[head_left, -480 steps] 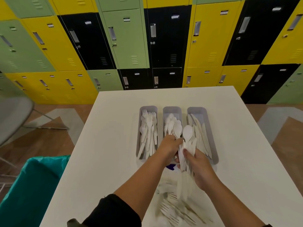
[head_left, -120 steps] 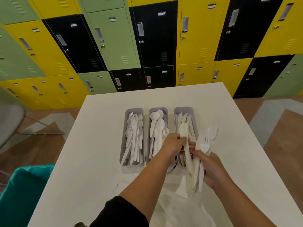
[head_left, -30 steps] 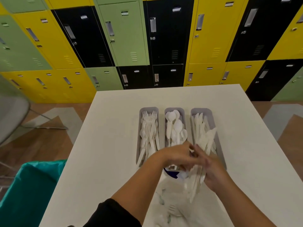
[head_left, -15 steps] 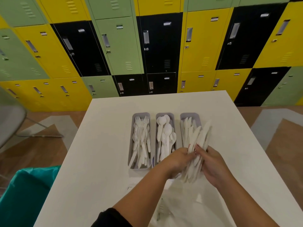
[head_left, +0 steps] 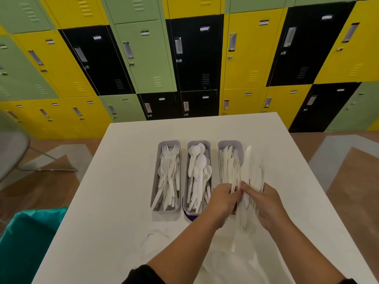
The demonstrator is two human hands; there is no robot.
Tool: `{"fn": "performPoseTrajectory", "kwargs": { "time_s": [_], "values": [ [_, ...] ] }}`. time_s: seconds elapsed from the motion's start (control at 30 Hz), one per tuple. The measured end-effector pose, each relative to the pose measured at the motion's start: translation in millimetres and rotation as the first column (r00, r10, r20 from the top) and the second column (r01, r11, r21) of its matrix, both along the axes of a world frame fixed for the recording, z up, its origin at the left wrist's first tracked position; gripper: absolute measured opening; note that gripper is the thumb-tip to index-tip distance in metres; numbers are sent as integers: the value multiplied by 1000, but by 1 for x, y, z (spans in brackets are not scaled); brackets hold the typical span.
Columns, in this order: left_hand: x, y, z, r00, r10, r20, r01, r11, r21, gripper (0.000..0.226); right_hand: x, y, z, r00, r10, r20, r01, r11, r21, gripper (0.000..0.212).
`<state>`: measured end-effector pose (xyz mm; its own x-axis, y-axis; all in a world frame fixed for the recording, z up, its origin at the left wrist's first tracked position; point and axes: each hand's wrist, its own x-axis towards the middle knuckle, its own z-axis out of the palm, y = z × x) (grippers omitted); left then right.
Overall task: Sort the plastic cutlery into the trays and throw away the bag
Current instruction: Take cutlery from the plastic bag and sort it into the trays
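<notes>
Knives (head_left: 249,181) in a blurred bundle sit grasped by the right hand (head_left: 266,203) over the knife tray (head_left: 229,143); left hand (head_left: 222,196) pinches some beside it. Best lowered lengthwise, handles aligned, so none spill toward the bag (head_left: 235,263) nearer than the tray

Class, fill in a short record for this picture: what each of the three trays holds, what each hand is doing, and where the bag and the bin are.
left tray: forks
middle tray: spoons
right tray: knives
left hand: pinches knives over the right tray
right hand: grips a blurred bundle of knives
bag: clear, on the table, near edge
bin: teal, left of table
</notes>
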<state>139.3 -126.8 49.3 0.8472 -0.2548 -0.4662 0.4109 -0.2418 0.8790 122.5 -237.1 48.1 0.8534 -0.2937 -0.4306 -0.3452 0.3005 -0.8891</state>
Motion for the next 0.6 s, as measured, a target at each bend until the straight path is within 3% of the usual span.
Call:
{"fn": "performPoseTrajectory", "kwargs": {
  "time_s": [0.17,0.37,0.5,0.6],
  "values": [
    [7,-6,0,993,28,114,-34,998,52,19,7,-7,-2,1000,17,26,-18,999,37,14],
    [23,-9,-9,986,109,129,-122,987,100,20,12,-16,-6,1000,-10,16,8,992,126,10],
    [33,-9,-12,984,139,109,-143,989,29,18,13,-22,-12,1000,-18,3,18,997,77,12],
    [47,-12,-9,979,111,172,-136,982,135,24,13,-24,-16,1000,-7,6,6,998,69,7]
  ]
}}
